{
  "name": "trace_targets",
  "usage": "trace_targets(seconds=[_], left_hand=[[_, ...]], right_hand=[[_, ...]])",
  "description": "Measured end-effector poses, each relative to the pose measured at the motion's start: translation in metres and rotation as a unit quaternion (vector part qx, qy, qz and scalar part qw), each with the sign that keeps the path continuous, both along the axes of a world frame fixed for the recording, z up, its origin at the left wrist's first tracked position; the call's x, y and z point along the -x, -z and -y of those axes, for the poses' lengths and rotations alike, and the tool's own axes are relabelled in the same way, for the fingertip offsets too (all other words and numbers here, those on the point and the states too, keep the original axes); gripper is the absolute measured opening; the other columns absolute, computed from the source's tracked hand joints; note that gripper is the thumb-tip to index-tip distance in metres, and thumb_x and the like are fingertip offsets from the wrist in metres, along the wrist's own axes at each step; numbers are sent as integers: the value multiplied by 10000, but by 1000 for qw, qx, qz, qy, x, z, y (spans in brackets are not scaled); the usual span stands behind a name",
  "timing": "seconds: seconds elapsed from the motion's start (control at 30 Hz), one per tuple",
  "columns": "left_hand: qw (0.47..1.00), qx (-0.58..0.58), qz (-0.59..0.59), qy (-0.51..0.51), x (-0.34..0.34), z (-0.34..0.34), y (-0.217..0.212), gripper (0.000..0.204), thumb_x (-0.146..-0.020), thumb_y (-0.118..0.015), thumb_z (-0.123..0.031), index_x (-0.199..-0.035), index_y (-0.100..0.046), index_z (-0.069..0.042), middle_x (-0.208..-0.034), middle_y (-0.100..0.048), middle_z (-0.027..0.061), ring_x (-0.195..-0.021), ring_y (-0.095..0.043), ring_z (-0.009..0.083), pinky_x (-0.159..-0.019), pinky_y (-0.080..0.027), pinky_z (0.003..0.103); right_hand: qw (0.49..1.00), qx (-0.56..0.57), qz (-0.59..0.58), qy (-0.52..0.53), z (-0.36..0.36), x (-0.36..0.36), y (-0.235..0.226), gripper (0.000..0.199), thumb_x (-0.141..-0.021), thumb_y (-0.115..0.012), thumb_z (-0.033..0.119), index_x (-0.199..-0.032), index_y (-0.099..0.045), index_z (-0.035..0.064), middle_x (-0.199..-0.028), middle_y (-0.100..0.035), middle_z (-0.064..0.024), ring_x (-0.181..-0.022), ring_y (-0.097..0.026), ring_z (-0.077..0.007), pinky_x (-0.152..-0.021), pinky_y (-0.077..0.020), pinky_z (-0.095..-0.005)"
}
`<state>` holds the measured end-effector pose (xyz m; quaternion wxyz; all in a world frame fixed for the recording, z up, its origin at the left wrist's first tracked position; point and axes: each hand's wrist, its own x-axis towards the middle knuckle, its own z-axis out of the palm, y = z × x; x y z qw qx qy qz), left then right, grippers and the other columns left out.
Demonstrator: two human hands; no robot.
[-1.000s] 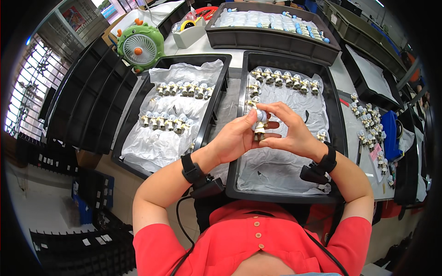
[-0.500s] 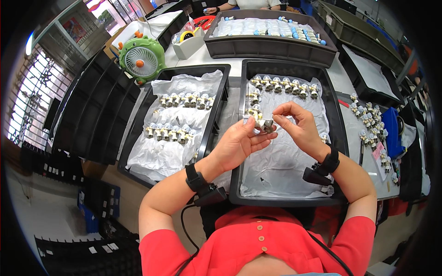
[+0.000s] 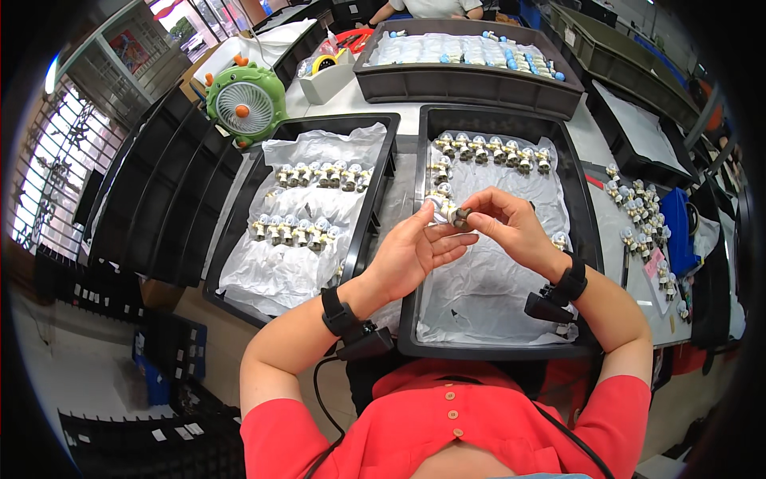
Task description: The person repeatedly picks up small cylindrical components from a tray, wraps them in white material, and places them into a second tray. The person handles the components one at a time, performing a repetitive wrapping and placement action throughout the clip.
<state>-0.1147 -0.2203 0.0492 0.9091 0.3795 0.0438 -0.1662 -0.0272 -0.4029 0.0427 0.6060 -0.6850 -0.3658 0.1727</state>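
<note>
We've got the figurine [image 3: 448, 209] up over the paper-lined black tray [image 3: 487, 348], tipped along a 10-to-4 line: pale head end at about 10 o'clock, dark base [image 3: 462, 217] at 4. Our right hand [image 3: 515, 231] has that base pinched; our left hand [image 3: 407, 251], around 8, has its fingers loosely spread, but we can't tell if it's gripping.

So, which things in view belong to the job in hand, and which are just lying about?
Probably part of the job:
figurine, pinched by the right hand, with the left hand close under it
right black tray
left black tray
figurines clustered at far right

Apparently just lying about:
green fan
pale holder with roll
</note>
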Motion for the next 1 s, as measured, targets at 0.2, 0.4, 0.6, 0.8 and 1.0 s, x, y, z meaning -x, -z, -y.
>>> trace_targets(seconds=[0.2, 0.4, 0.6, 0.8, 1.0], left_hand=[[998, -48, 35, -32, 0, -1, 5, 445, -946, -402, -430, -1166, -456, -47, -1108, -561, 156, -1088, -555, 278, -931, -449, 367], [985, -130, 76, -82, -1, -2, 8, 393, -923, -479, -401, -1136, -466, -70, -1083, -569, 115, -1020, -596, 250, -872, -489, 336], [977, -171, 97, -79, -1, -1, 7, 379, -930, -490, -343, -1189, -449, -70, -1105, -564, 72, -995, -604, 213, -860, -497, 323], [981, -150, 102, -68, -2, -2, 9, 494, -930, -506, -294, -1349, -344, -87, -1149, -552, 53, -990, -594, 170, -879, -487, 325], [993, -72, 94, -27, -4, -5, 9, 485, -940, -493, -235, -1366, -316, -86, -1186, -535, 58, -1021, -582, 173, -902, -473, 336]], right_hand=[[995, -45, -87, -28, -2, -2, 4, 159, -874, -574, 84, -1017, -570, 16, -959, -604, -23, -900, -575, -90, -825, -462, -250], [993, -36, -110, -23, -2, 0, 1, 181, -859, -594, 80, -1026, -567, 17, -963, -601, -22, -900, -572, -84, -814, -463, -244], [992, -52, -108, -30, 0, 2, -3, 176, -834, -625, 62, -992, -560, 20, -954, -611, -31, -881, -582, -91, -794, -464, -240], [992, -73, -106, -18, -3, 7, -2, 167, -819, -660, 100, -932, -576, 10, -891, -628, -40, -815, -604, -86, -726, -493, -223], [994, -67, -82, 17, -2, 11, -4, 152, -812, -675, 110, -887, -588, 11, -849, -634, -41, -779, -610, -82, -698, -498, -218]])
